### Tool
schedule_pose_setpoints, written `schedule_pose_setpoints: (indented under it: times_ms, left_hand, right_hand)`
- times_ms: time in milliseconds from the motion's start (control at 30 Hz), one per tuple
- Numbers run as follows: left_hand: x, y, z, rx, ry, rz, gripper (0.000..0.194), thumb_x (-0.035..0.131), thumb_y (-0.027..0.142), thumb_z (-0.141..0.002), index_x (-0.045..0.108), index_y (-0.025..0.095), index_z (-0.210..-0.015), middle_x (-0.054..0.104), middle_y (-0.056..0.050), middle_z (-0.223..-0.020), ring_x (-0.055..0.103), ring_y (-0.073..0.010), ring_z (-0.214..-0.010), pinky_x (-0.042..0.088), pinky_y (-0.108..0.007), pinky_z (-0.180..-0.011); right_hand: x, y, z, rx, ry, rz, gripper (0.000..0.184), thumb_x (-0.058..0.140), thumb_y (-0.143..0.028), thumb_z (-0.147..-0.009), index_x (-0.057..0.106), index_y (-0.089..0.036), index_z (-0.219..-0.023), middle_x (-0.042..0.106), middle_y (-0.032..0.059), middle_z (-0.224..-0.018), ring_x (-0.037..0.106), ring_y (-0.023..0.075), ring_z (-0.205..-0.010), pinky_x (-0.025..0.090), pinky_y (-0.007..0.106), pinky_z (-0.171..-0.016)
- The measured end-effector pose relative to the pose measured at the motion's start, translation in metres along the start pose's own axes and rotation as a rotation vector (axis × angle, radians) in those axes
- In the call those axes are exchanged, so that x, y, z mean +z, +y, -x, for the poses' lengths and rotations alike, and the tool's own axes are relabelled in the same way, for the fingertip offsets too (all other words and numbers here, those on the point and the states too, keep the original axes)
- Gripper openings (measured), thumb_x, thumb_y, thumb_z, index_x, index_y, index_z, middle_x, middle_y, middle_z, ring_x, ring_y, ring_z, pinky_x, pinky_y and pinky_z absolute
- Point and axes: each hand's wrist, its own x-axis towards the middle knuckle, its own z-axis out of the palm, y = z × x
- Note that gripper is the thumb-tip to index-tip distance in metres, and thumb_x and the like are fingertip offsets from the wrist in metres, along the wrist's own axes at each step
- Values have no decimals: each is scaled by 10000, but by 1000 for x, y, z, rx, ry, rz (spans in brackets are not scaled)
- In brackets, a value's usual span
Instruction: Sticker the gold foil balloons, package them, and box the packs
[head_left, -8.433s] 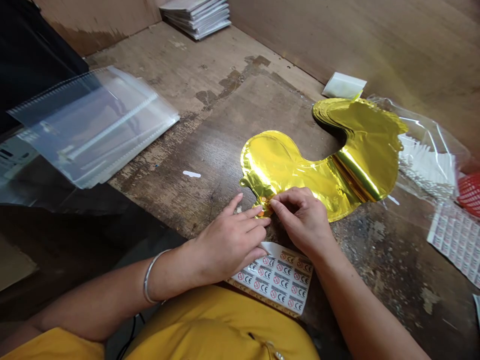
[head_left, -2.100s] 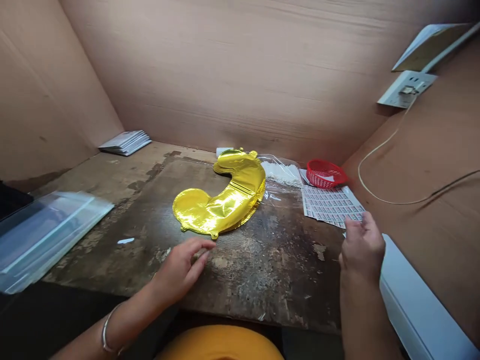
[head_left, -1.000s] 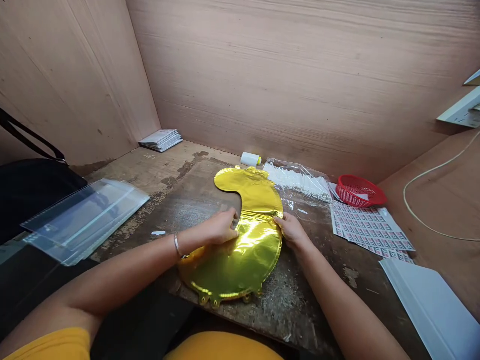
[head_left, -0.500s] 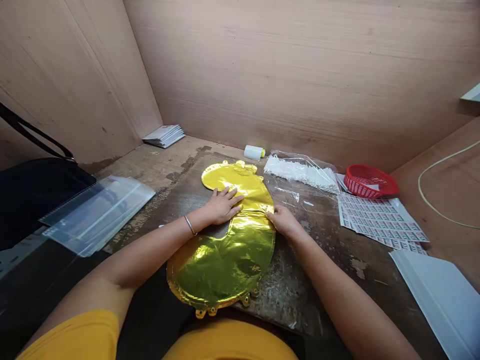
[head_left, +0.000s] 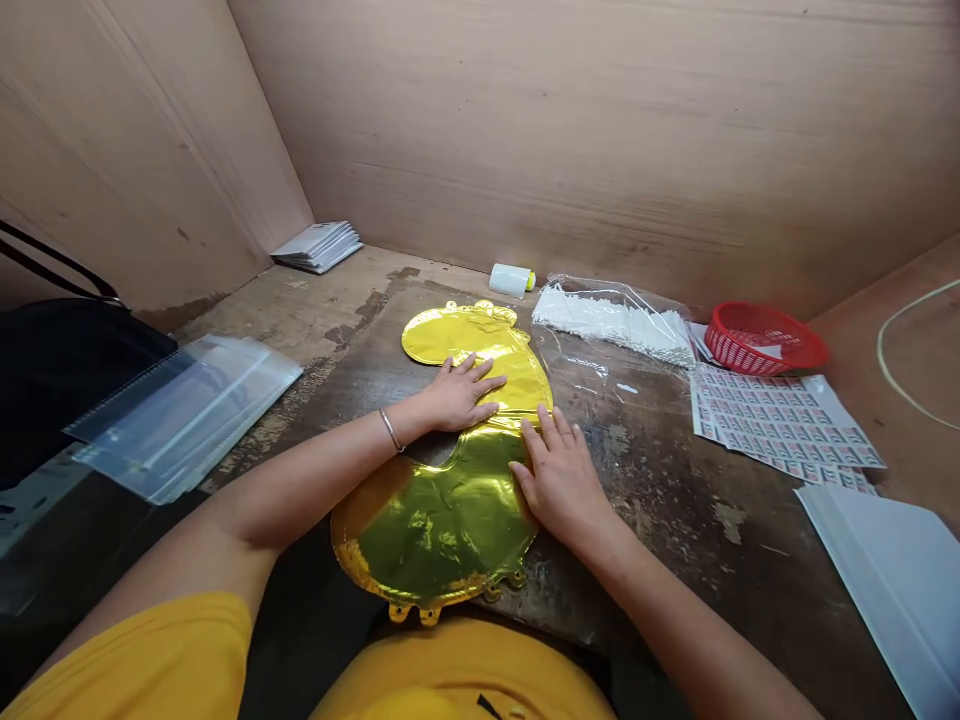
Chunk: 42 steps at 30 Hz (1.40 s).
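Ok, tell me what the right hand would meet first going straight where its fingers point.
The gold foil, whose far half lies ahead of the right hand; the left hand, close beside that line, might get brushed, though depth is unclear.

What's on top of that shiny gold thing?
The left hand rests on the gold foil piece, and the right hand lies over its right edge. Whatever they cover can't be seen.

Both hands (head_left: 456, 396) (head_left: 568, 488) press flat on gold foil (head_left: 450, 535).
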Motion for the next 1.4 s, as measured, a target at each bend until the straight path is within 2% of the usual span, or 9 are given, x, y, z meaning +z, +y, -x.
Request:
schedule_pose_setpoints:
  times_ms: [100,200,267,367,567,700,1033,1167,1400]
  left_hand:
    - [-5,1,-2,-2,0,6,527,430,513,-940,460,295,-1419,359,-88,-1553,263,-355,-1441,191,-613,-1132]
    - [-17,-5,-14,-57,18,25,551,573,526,-863,513,311,-1367,436,-60,-1502,385,-300,-1378,273,-479,-1144]
    - [-29,-18,-27,-175,61,36,602,594,495,-864,468,264,-1406,443,-94,-1486,410,-281,-1358,309,-413,-1134]
    - [-51,-52,-47,-444,105,52,510,469,414,-965,451,156,-1405,471,-186,-1423,436,-310,-1330,332,-472,-1110]
    - [-80,-101,-67,-734,-96,198,347,598,396,-924,598,147,-1165,628,-81,-1150,635,-220,-1004,548,-409,-854]
    - [-83,-98,-74,-678,-185,318,302,600,361,-927,612,140,-1133,636,-72,-1120,640,-210,-973,558,-384,-826]
    - [-89,-100,-70,-536,-139,538,234,619,318,-921,639,124,-1052,680,-57,-1000,666,-161,-850,573,-341,-762]
    - [-98,-111,-67,-561,-25,518,229,620,319,-921,641,118,-1028,689,-41,-933,669,-145,-785,572,-316,-721]
    - [-87,-106,-58,-539,202,244,327,582,347,-938,583,150,-1199,605,-89,-1200,621,-224,-1029,546,-423,-872]
  right_hand:
    - [-8,-14,1,-120,113,-59,530,459,-317,-945,476,-72,-1415,340,181,-1550,222,316,-1472,263,492,-1184]
    - [1,-25,5,-214,-23,-114,567,516,-374,-922,483,-105,-1419,353,180,-1543,239,339,-1463,321,498,-1159]
    - [12,-27,9,-207,-123,-124,595,536,-376,-910,460,-115,-1439,328,190,-1551,238,364,-1457,317,523,-1155]
    - [22,-25,14,-180,-174,-133,601,498,-357,-927,399,-139,-1479,255,173,-1583,181,355,-1472,265,526,-1178]
    - [22,-22,15,-169,-186,-143,613,500,-357,-925,370,-172,-1495,224,146,-1593,161,335,-1478,259,516,-1183]
    - [22,-23,15,-162,-182,-139,610,502,-349,-921,374,-187,-1494,286,147,-1572,251,342,-1454,294,529,-1166]
    - [19,-24,15,-162,-189,-149,610,506,-346,-917,382,-178,-1490,280,154,-1570,260,348,-1448,302,542,-1159]
    - [18,-24,14,-175,-207,-166,617,475,-370,-934,346,-178,-1506,194,133,-1598,151,334,-1476,267,525,-1176]
    - [15,-24,12,-179,-227,-165,623,483,-360,-930,346,-161,-1504,198,140,-1597,131,340,-1477,247,523,-1182]
